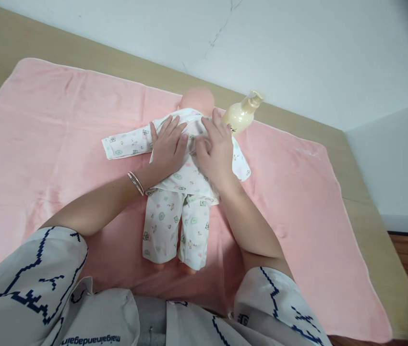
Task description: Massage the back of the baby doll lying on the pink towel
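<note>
Hidden beneath both palms: the chest of the doll (161, 221) and the middle of its printed shirt (186, 179). Impossible to tell whether any cloth is caught under the fingers. Only the bare top of the doll's head (197, 98) visible past the fingertips, no face. Lower arms cut off by patterned sleeves at the bottom edge.

Lying on its back along a pink blanket (45, 144), feet toward the person, head toward the wall (297, 48). Left hand (168, 144) laid flat on the chest, fingers loosely spread, pinching nothing, bracelet (136, 183) at the wrist. Right hand (216, 151) flat just beside it, fingertips touching the left, likewise unclenched.

Just beyond the right fingers, a cream pump bottle (242, 114), tilted, its base covered by them. Wooden table (366, 211) under the blanket.
</note>
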The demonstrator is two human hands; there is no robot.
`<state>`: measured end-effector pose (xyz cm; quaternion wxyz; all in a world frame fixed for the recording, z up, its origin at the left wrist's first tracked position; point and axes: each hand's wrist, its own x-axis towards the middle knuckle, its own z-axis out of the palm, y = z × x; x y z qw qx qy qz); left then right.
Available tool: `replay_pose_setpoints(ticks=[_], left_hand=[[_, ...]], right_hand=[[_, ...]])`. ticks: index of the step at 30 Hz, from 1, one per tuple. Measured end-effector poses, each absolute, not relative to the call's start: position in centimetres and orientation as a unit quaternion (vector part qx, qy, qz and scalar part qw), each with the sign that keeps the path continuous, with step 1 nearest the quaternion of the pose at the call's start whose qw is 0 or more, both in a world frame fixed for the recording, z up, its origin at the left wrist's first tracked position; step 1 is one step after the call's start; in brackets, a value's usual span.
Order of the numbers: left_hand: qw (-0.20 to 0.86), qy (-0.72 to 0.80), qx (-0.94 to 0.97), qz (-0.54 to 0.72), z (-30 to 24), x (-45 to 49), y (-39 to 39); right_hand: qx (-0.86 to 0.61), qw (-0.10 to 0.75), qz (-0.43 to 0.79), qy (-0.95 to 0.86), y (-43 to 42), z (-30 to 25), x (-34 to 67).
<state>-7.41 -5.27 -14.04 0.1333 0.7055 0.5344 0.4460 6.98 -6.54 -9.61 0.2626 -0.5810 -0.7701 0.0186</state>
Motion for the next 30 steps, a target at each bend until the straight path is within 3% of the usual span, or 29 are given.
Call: replay_pose_setpoints(ticks=[5, 10, 17, 25, 30], left_hand=[[0.136, 0.542, 0.704, 0.438, -13.7, -7.4, -5.4], [0.149, 0.553, 0.702, 0.423, -13.3, -7.4, -5.6], [0.14, 0.55, 0.71, 0.417, -13.8, -7.4, -5.2], [0.141, 0.477, 0.724, 0.477, -12.1, -6.9, -6.5], [0.215, 0.464, 0.701, 0.497, -9.5, -5.0, -7.9]], right_hand=[[-0.595, 0.223, 0.042, -0.771, -6.2, -9.6, 7.1], [-0.605, 0.261, 0.014, -0.752, -6.3, -9.4, 7.2], [-0.622, 0.217, 0.079, -0.748, -6.2, -9.9, 6.6], [-0.592, 0.234, 0.1, -0.765, -5.8, -9.0, 7.6], [-0.653, 0.169, 0.139, -0.725, -6.9, -7.6, 7.0]])
